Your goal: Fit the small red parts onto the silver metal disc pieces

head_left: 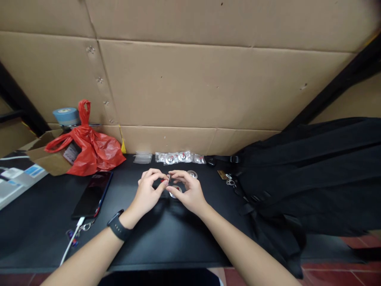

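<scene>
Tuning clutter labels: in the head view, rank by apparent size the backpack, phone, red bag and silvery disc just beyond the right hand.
1. Backpack, cut off by the frame edge
2. Red bag
3. Phone
4. Silvery disc, partly behind the right hand

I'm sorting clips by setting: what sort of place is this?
Probably a personal desk or small workbench, though I can't tell what building it's in. A cardboard panel backs the dark tabletop, which holds a phone plugged into a white cable and small clear packets.
</scene>
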`<state>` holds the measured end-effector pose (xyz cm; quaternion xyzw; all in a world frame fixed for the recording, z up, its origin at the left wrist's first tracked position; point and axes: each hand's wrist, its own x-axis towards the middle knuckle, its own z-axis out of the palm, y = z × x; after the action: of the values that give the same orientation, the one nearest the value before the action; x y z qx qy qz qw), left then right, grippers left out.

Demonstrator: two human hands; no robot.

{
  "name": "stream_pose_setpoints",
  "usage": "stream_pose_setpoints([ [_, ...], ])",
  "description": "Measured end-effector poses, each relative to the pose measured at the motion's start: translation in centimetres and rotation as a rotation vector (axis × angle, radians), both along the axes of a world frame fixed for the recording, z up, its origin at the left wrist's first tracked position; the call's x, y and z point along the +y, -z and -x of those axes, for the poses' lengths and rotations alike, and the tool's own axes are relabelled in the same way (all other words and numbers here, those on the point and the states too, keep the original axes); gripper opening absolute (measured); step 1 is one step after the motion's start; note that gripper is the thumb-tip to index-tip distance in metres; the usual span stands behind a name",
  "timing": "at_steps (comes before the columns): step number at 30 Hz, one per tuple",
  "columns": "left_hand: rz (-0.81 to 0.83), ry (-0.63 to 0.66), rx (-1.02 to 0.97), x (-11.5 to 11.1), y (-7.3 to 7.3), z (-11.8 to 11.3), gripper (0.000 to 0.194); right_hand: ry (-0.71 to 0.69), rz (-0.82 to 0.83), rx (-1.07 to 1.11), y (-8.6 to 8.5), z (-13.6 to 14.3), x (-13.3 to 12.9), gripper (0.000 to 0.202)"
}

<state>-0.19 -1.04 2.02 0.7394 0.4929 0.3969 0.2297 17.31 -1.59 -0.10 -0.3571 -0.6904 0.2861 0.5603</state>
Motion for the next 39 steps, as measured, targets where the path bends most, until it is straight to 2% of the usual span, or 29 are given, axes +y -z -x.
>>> stream_pose_setpoints([
  [8,-0.103,-0.100,0.166,-0.7,-0.7,-0.2,0.010,-0.030,0.034,-0.009,0.2,-0.1,0.0,0.029],
  [13,-0.151,-0.139,0.186,-0.5,-0.6,0.0,0.008,-0.073,0.130,0.027,0.2,0.0,-0.1,0.025],
  [16,-0.175,-0.165,0.181,-0.5,-0.6,0.0,0.006,-0.109,0.172,-0.039,-0.2,-0.1,-0.1,0.018],
  [22,-0.204,-0.117,0.178,-0.6,-0.4,-0.1,0.007,-0.062,0.071,-0.217,-1.0,-0.5,0.0,0.014],
  [28,-0.162,-0.041,0.032,-0.4,-0.6,0.3,0.029,-0.010,-0.007,-0.378,-1.2,-1.1,0.1,0.011],
  [34,-0.174,0.090,0.311,-0.6,0.2,0.0,0.025,-0.005,-0.059,-0.453,-1.5,-1.7,0.2,0.008],
  [39,-0.154,0.076,0.339,-0.3,1.0,-0.3,0.018,0.002,-0.059,-0.488,-1.4,-2.0,0.5,0.011],
])
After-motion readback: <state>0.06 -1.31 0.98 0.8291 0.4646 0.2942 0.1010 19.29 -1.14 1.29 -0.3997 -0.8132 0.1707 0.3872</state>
